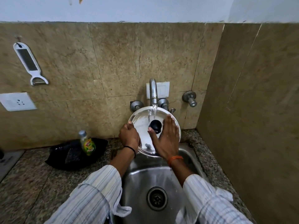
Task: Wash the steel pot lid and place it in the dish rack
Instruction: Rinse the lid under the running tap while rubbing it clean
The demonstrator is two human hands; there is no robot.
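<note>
The round steel pot lid (141, 120) with a black knob (156, 124) is held tilted above the steel sink (142, 177), under the tap (153, 91). Water runs from the tap onto the lid's top face beside the knob. My left hand (129, 136) grips the lid's left rim. My right hand (166, 138) lies flat on the lid's right side, fingers spread, thumb next to the knob. No dish rack is in view.
A dish soap bottle (87, 143) stands on a black tray (64, 156) on the granite counter left of the sink. Tap valves (189, 98) stick out of the tiled wall behind. A peeler (28, 62) hangs at upper left above a wall socket (17, 101). A side wall closes the right.
</note>
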